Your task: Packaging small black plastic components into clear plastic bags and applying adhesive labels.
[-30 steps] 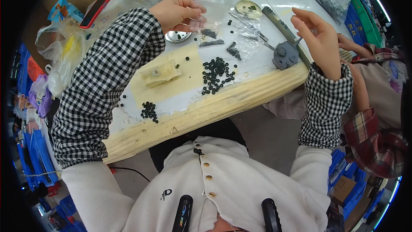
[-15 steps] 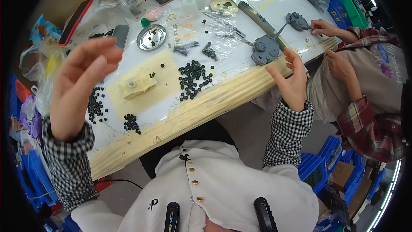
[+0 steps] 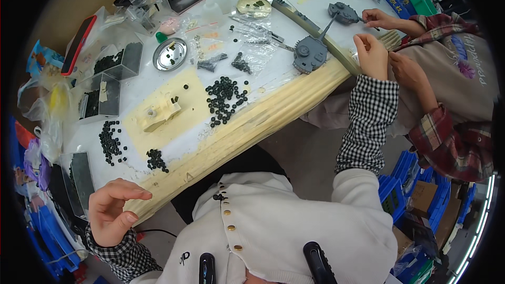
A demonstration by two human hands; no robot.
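Observation:
My left hand hovers at the near left edge of the table, thumb and fingers apart with nothing between them. Close by stands a clear box of dark pieces. Out to the right, my right hand is raised by the end of a long olive-grey strip. Its fingers bend away from view, so their grip is hidden. Left of it lies a grey model tank turret with a long barrel. A cream model hull rests on a pale yellow sheet, apart from both hands.
Small black wheels lie in a heap beside the sheet, with more black pieces to the left. A round tin, clear boxes and a red-edged phone stand farther back. A co-worker's hand works near another grey turret.
My left hand has dropped down toward the table's near left edge, uncovering clear boxes. My right hand has risen slightly and turned, its fingers now facing away. The whole view has shifted a little.

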